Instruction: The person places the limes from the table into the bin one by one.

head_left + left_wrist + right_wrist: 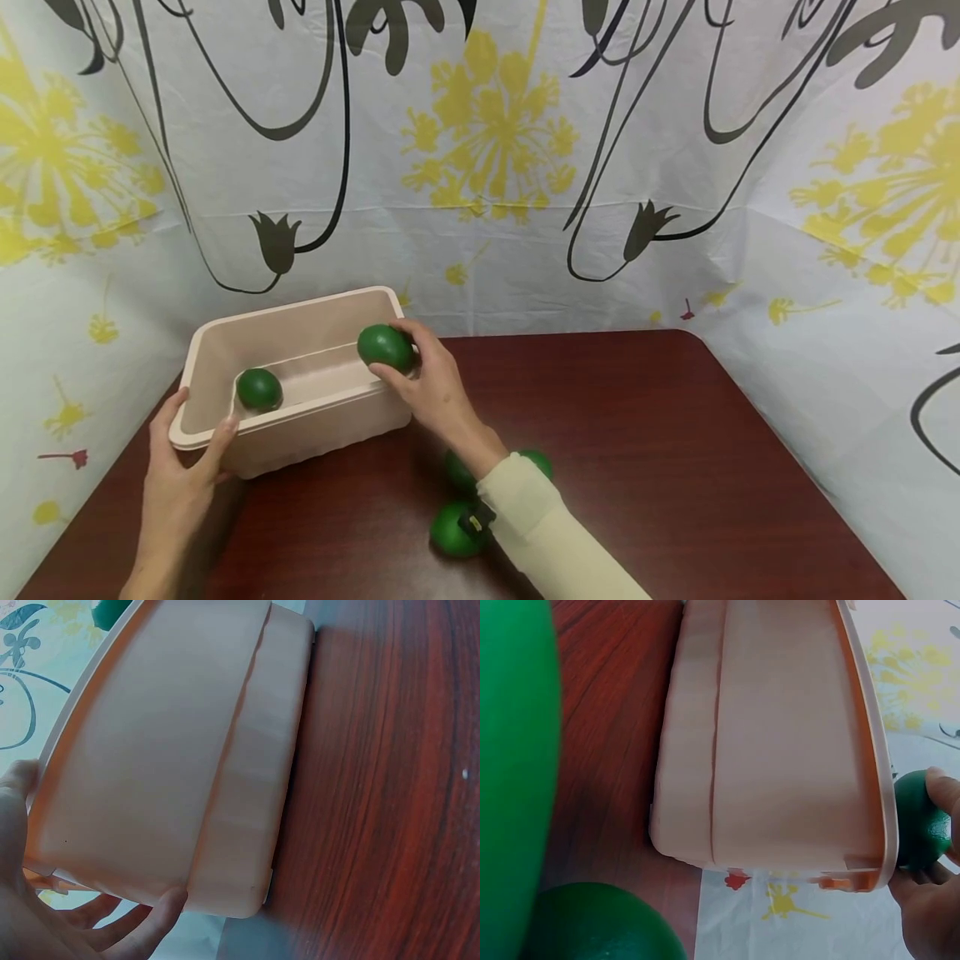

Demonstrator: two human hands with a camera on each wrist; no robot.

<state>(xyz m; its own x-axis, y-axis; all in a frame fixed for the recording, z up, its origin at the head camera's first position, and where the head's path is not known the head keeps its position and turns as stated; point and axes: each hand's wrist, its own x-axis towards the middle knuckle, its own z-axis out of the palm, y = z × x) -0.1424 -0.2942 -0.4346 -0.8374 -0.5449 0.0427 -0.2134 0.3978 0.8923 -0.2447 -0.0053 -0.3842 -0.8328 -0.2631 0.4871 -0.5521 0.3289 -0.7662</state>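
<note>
We see a wood-grain table (645, 433) under a beige plastic bin (322, 439) left of centre, long axis rising rightward; the left hand (180, 471) grips its left end, and the right hand (437, 390), nearer its right end, pinches a green ovoid (385, 347) over the opening.

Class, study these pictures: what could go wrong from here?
1. The right hand holds a green ball near the right end of the bin; it might slip and land outside.
2. In the head view, the right sleeve partly covers other green balls on the table; brushing them could set them rolling.
</note>
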